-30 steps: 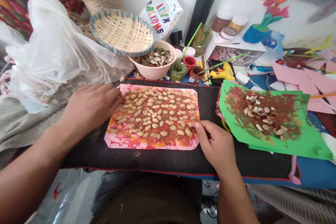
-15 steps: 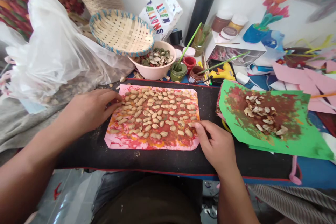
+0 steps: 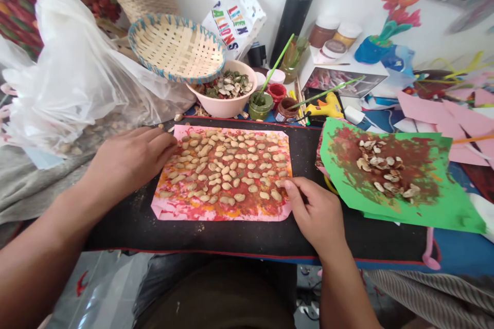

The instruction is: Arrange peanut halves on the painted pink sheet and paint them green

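Head view | pink paper [image 3: 216, 212] under peanuts [image 3: 233, 166], likely light, bendy; grip edges | my left hand [image 3: 129, 157], right hand [image 3: 318, 211] curl there, pinching unclear

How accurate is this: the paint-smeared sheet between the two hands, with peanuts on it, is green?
The colour is wrong: the head view shows a pink sheet, paint-smeared, between the left hand and right hand, with peanuts on it.

The pink sheet [image 3: 247, 211] is smeared red and orange, the peanuts [image 3: 232, 166] tan, the green paper [image 3: 339, 187] brown-streaked.
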### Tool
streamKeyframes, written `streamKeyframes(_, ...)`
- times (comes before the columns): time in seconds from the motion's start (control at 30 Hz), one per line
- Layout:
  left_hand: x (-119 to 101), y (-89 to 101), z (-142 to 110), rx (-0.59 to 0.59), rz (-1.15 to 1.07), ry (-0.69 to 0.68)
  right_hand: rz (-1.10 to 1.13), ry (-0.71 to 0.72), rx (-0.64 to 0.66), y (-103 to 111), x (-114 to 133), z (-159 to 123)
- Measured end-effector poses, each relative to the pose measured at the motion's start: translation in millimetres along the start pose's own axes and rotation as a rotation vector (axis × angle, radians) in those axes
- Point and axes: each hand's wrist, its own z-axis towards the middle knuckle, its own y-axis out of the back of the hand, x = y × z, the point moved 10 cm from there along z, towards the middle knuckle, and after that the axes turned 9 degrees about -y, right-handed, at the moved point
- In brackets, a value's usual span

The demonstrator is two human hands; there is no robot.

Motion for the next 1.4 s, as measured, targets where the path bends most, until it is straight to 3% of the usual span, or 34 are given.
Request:
streamKeyframes(0.17, 2, 0.1, -5, -0.031, -0.171, 0.005, 0.003, 0.002, -0.005, -1, -1, 0)
streamKeyframes(0.57, 27, -14.9, -9, -0.051, -0.278, 0.140, 0.029, -0.037, 0.021, -3, -1, 1)
streamKeyframes(0.67, 32, -3.6, -5, -0.076, -0.272, 0.174, 0.039, -0.027, 0.000, -1, 0, 1)
streamKeyframes(0.87, 44, 29.8, 23, -0.279, -0.330, 0.291, 0.096, -0.044, -0.087, 10, 0, -2)
streamKeyframes(1.03, 65, 16.6, 21, -0.313, -0.361, 0.474, 0.083, -0.099, -0.133, 14, -4, -2)
streamKeyframes(1.17, 68, 9.8, 12, -0.323, -0.328, 0.460, 0.062, -0.092, -0.133, 12, -4, -2)
streamKeyframes(1.4, 68, -2.4, 13, -0.226, -0.321, 0.468, 0.063, -0.048, -0.183, 11, -2, -6)
